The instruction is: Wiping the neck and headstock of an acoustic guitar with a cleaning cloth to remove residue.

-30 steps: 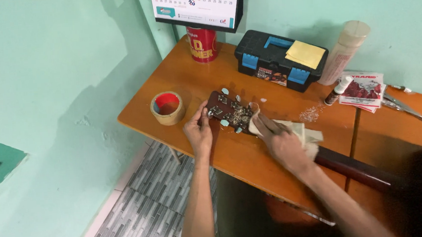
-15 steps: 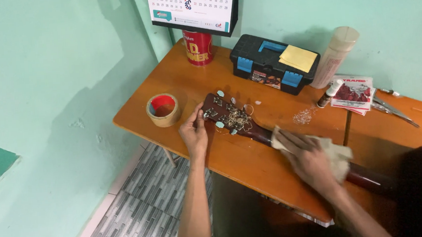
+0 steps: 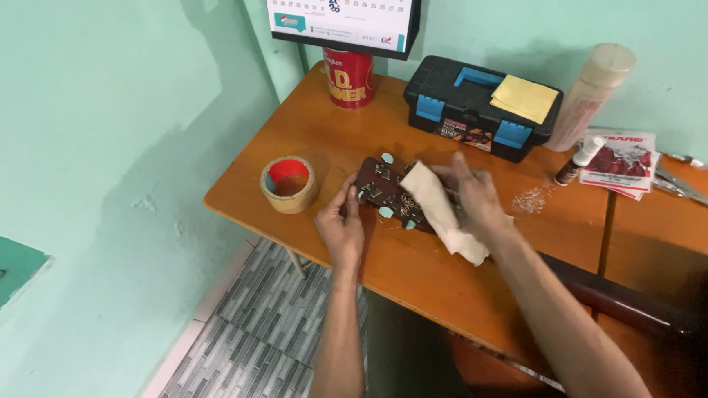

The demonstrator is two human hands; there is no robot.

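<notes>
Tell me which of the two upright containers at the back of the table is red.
The squat red can under the calendar, left of the toolbox. The other, a tall pale bottle, leans against the wall at the right.

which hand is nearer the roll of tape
Left. The left hand grips the guitar head just beside the roll of tape; the right hand presses a cloth farther away.

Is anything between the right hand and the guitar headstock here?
Yes. A white cloth lies under the right hand, draped across the guitar headstock, so that hand meets it through the cloth. The left hand touches the headstock's near edge directly.
</notes>
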